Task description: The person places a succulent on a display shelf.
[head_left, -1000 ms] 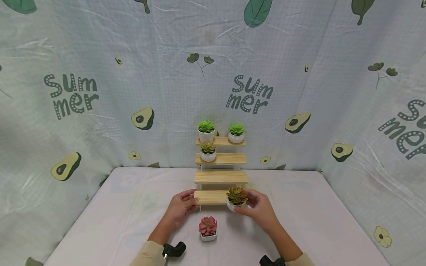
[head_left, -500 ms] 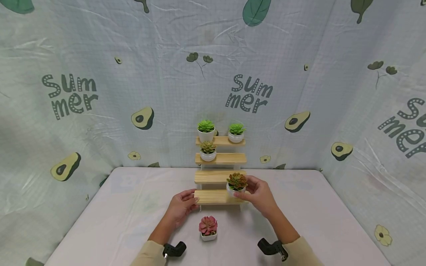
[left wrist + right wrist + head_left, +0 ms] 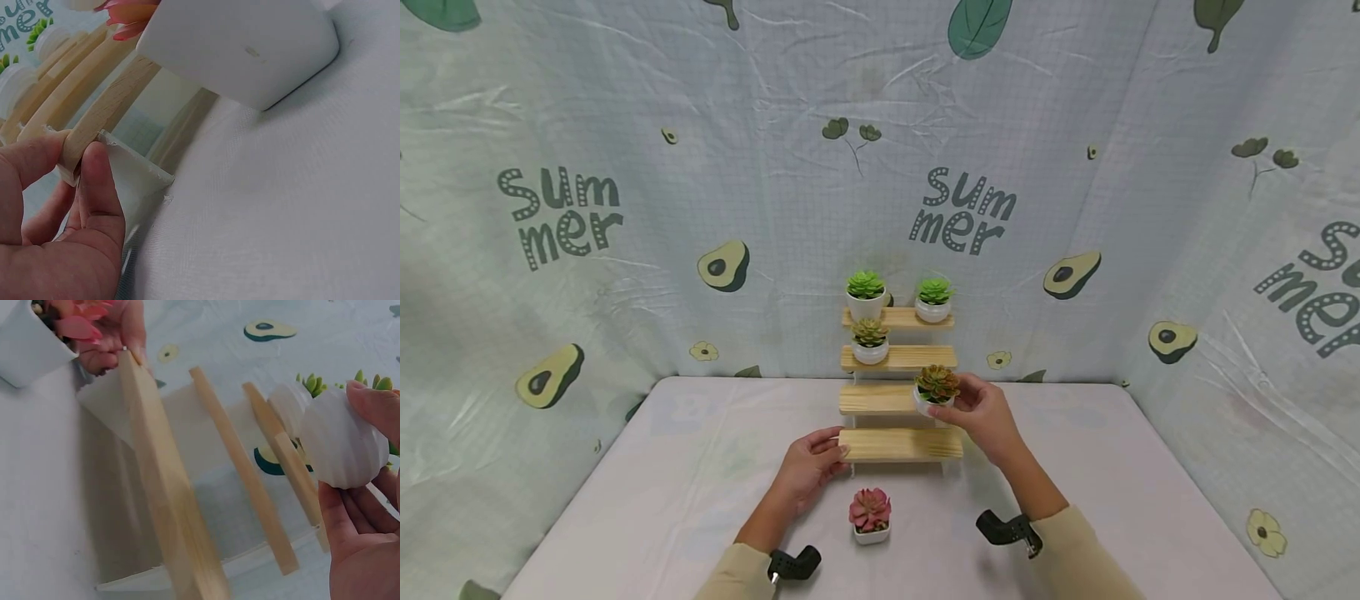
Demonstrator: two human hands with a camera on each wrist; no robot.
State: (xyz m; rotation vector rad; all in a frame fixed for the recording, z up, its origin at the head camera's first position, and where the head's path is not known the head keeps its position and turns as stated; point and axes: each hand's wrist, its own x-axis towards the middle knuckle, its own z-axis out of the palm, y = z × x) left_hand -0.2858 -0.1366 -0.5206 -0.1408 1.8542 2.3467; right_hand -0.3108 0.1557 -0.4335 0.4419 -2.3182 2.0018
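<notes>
My left hand (image 3: 808, 468) pinches the left end of the bottom board of a four-tier wooden stand (image 3: 900, 446); the left wrist view shows thumb and fingers on the board's end (image 3: 78, 150). In my right hand (image 3: 988, 421) is a brownish-green potted succulent (image 3: 937, 385), gripped by its round white pot (image 3: 344, 440). The head view puts it over the right end of the second board from the bottom; whether it touches that board I cannot tell. A pink succulent (image 3: 870, 510) in a square white pot stands on the table before the stand.
Two bright green succulents, one on the left (image 3: 866, 292) and one on the right (image 3: 933, 298), occupy the top board. A yellowish-green succulent (image 3: 870, 340) sits at the left of the board below. Behind the white table (image 3: 715, 500) hangs a printed cloth (image 3: 805, 208).
My right hand has lifted the brownish-green succulent from the bottom board's right end up to the level of the second board. My left hand and the pink succulent have stayed put.
</notes>
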